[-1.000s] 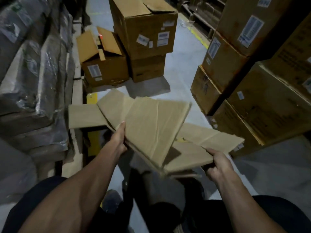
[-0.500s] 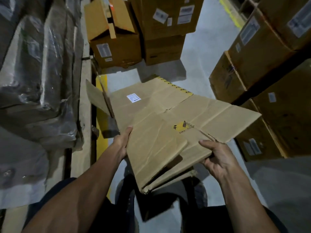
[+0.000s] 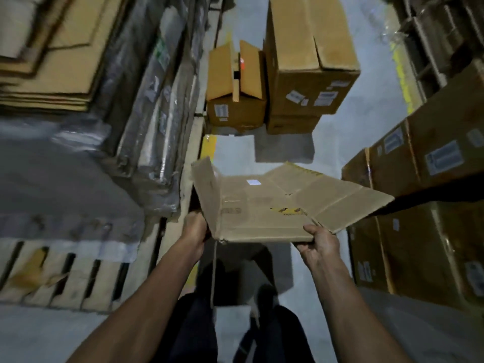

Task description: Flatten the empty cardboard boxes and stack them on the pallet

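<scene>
No writing can be read anywhere: the flattened brown cardboard box (image 3: 275, 205) carries a small white sticker near its middle and a yellow-and-black printed mark toward its near edge, both too blurred to make out. This box is held out level over the grey concrete floor (image 3: 340, 142), in front of the person's dark-trousered legs. The left hand (image 3: 195, 229) grips its near left corner, fingers curled underneath where 1 flap stands up at an angle; the right hand (image 3: 318, 242) pinches the near right edge, thumb on top and fingers below. To the left, a slatted wooden pallet (image 3: 65, 281) bears grey plastic-wrapped bundles (image 3: 146, 106), and a stack of flat tan cardboard sheets (image 3: 49, 56) lies at the upper left. Ahead stand a small open brown carton (image 3: 235, 100) with raised flaps and a white label, and just beside it a tall brown carton (image 3: 311, 64) with several white labels, set on another carton. On the right, large stacked brown cartons (image 3: 432, 205) show white barcode-like labels, unreadable. A yellow painted line (image 3: 402, 74) runs along the far floor.
</scene>
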A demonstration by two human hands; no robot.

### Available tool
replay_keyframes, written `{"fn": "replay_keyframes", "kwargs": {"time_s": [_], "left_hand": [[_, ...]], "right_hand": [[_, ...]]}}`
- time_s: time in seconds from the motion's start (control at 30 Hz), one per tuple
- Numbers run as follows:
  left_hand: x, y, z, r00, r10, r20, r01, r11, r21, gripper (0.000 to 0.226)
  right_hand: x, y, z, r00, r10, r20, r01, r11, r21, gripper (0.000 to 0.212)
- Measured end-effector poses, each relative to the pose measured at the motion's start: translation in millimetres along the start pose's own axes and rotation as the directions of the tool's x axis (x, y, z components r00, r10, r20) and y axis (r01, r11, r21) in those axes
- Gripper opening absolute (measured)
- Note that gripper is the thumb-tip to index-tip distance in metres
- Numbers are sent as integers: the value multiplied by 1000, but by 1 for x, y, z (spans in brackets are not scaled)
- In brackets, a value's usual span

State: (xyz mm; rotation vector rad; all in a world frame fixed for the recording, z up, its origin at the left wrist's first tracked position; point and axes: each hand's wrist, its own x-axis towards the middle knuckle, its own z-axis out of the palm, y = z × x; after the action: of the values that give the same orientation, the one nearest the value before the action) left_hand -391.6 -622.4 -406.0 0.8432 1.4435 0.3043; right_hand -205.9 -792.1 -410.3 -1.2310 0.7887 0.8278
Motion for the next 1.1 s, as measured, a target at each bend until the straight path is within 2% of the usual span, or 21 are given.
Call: {"fn": "replay_keyframes", "kwargs": {"time_s": [0.1, 0.17, 0.23, 0.3, 0.33, 0.4, 0.43, 0.53, 0.63, 0.67, 0.73, 0.9, 1.1], "left_hand": [[-44, 30, -6, 953, 224, -206, -226, 974, 12, 31], [-74, 35, -9, 937, 219, -273, -225, 974, 11, 40], [-107, 33, -7, 972, 85, -219, -94, 995, -31, 50], [-134, 23, 0, 993, -114, -39, 109, 989, -101, 71], [-144, 15, 3, 975, -218, 46, 223, 961, -164, 83], [-157, -1, 9, 924, -340, 174, 381, 853, -357, 97], [-160, -7, 14, 918, -346, 196, 397, 770, -499, 98], [-165, -13, 18, 942, -303, 142, 281, 486, -827, 101], [-158, -13, 5, 958, -282, 52, 111, 197, -974, 105], [-154, -13, -3, 961, -272, 42, 84, 142, -986, 104], [-146, -12, -20, 972, -233, 32, 67, 142, -988, 104], [-145, -1, -52, 985, -171, -19, 34, 304, -952, 94], [-129, 4, -90, 970, -221, 103, 217, 586, -781, 81]], "right_hand": [[-27, -21, 17, 1000, -23, -2, 22, 999, -41, 50], [-39, -34, 23, 999, -28, -15, 27, 998, -58, 53], [-50, -43, 26, 1000, -12, -21, 11, 998, -61, 56], [-58, -49, 29, 1000, -5, -26, 3, 998, -70, 59], [-61, -52, 29, 1000, -2, -30, -1, 997, -78, 61], [-67, -57, 30, 1000, 5, -17, -6, 996, -91, 65], [-69, -58, 29, 1000, 4, -5, -5, 996, -95, 66], [-74, -62, 24, 1000, 10, 7, -9, 991, -130, 63], [-71, -68, 13, 999, 30, 14, -27, 985, -171, 58], [-71, -70, 8, 999, 40, 17, -36, 983, -181, 56], [-70, -74, 0, 997, 56, 46, -45, 977, -206, 56], [-61, -85, -13, 995, 26, 96, -2, 970, -245, 56], [-67, -95, -19, 991, 16, 132, 22, 960, -279, 52]]}}
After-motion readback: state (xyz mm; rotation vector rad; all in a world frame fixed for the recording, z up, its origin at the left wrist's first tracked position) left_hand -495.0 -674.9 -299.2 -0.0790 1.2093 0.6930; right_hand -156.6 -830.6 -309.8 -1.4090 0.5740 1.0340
